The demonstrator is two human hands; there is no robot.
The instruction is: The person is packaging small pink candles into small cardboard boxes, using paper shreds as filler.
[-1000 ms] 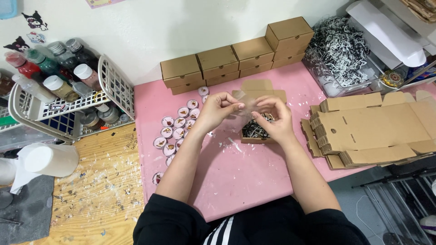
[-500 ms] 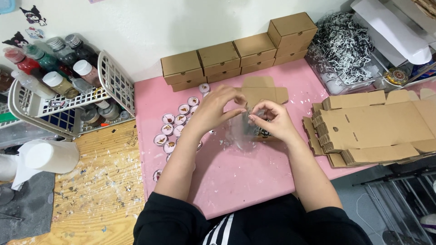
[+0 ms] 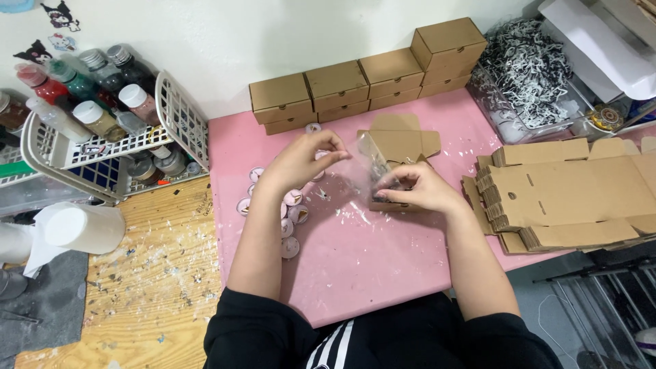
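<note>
Right hand (image 3: 415, 189) is seen clamped on the lower end of a small clear plastic bag (image 3: 372, 162), fingers curled over it, w/ dark shredded filler just visible under the fingertips. Left hand (image 3: 304, 158) is pinched on a thin clear edge or strip at the bag's upper left; exactly what is gripped can't be told, too transparent.

What's changed: a sec ago both hands were pressed close together over the open cardboard box (image 3: 396, 147); now they've been drawn apart, left hand pulled out toward the left, and the bag has been lifted clear and stretched between them. Judged from that, the bag is being opened or sealed, not packed yet.

Bag's long axis is run diagonally, lower end at the right hand, upper end pointed up-left toward the far wall; it's held tilted above the pink table (image 3: 355, 253), just in front of the flat box.

Further out: round badges (image 3: 290, 212) are scattered beside the left forearm, closed boxes (image 3: 338, 85) lined along the wall, flat box blanks (image 3: 567, 195) stacked right, basket of bottles (image 3: 102, 130) left
</note>
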